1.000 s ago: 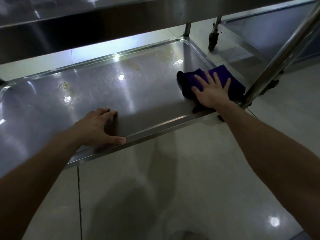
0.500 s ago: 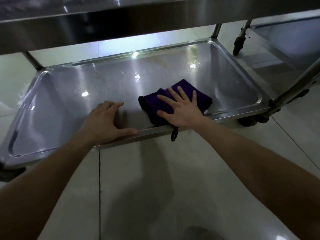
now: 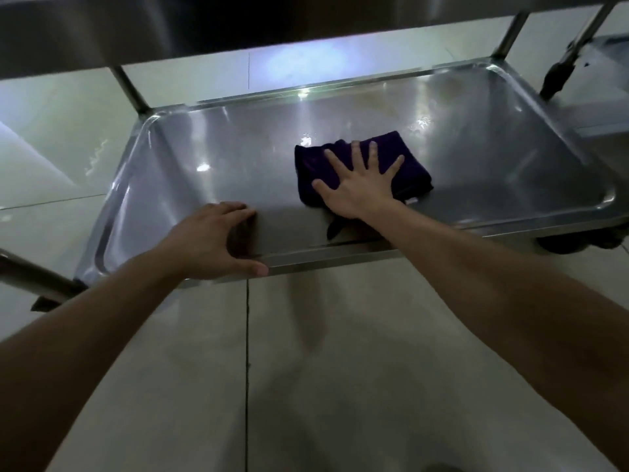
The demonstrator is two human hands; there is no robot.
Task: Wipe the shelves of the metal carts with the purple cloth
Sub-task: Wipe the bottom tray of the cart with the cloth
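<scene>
Pale floor tiles [image 3: 340,369] spread beneath a steel cart, whose lower shelf [image 3: 238,158] fills the middle of the head view. A person's right hand [image 3: 360,189] lies flat on a folded purple cloth [image 3: 313,165], its fingers [image 3: 355,153] straight and spread wide, pressing the cloth onto the shelf without curling round it. The cloth sits under those fingers near the middle of the shelf and shows past them on both sides. A dark tail [image 3: 335,228] of it trails back below the wrist toward the front rim [image 3: 323,258], and a small white tag [image 3: 412,201] shows just right of the wrist.

Well to the left of the cloth, apart from it, the left hand [image 3: 207,247] grips the front rim. Its fingers bend over onto the inside of the shelf and its thumb [image 3: 252,267] runs along the outer edge.

Beyond both hands, spots of light glint on bare steel. An upper shelf [image 3: 238,22] hangs dark across the top of the frame, carried on slanting posts [image 3: 129,86]. Far right of the spread fingers stand a black caster [image 3: 558,73] and part of a second cart [image 3: 609,46].
</scene>
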